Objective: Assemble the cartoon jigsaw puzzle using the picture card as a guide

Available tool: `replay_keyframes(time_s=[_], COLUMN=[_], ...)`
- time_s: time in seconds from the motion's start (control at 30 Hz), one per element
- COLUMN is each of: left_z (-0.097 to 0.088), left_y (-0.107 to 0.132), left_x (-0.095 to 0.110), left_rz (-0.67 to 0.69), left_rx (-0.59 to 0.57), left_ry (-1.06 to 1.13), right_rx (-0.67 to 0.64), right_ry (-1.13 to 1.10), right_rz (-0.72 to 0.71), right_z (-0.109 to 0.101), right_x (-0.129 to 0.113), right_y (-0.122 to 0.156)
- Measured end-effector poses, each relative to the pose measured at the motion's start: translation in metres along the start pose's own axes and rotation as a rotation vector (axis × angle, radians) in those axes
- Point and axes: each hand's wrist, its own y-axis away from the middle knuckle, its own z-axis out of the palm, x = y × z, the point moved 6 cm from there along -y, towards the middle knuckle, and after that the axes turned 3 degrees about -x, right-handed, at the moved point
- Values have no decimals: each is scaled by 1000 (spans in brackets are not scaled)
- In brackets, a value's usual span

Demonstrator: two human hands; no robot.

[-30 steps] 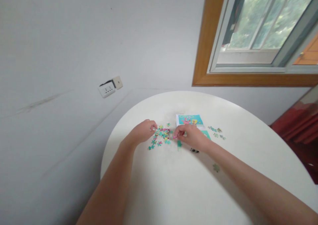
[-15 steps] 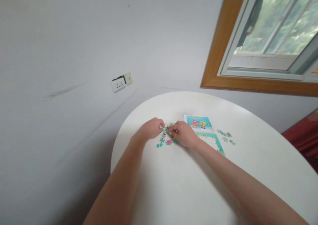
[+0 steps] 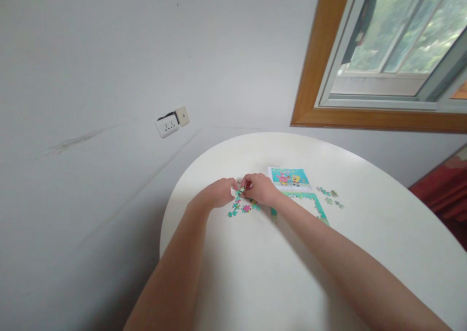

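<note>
Loose jigsaw puzzle pieces (image 3: 246, 208) in green, pink and yellow lie on the white round table (image 3: 255, 263). My left hand (image 3: 221, 193) is closed in a pinch over the left of this pile, with a pale puzzle piece (image 3: 232, 192) at its fingertips. Close against it, my right hand (image 3: 261, 189) is also closed, thumb and fingers together around a small puzzle piece (image 3: 242, 190). The two sets of fingertips almost meet, and they hide part of the pile. Just right of the pile, the green puzzle frame (image 3: 318, 205) is partly covered by my right forearm.
Behind the frame lies a picture card (image 3: 291, 179) with a pink and a yellow cartoon figure. Several more puzzle pieces (image 3: 329, 194) lie to its right. A wall socket (image 3: 168, 125) and a wood-framed window (image 3: 302, 112) are beyond the table.
My right hand has moved left from over the pile to meet my left hand, uncovering some pieces. My left hand stays nearly in place. The view has shifted slightly.
</note>
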Motion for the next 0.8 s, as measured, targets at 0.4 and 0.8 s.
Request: replay_keyframes(time_s=[0.4, 0.8], left_z=[0, 3], left_y=[4, 3], left_x=[5, 5], left_rz=[-21, -13], left_rx=[-82, -85], left_ry=[0, 57], right_rx=[-39, -26], right_ry=[-20, 51], right_rz=[-126, -306], right_z=[-6, -11], right_x=[16, -6], right_y=[5, 36])
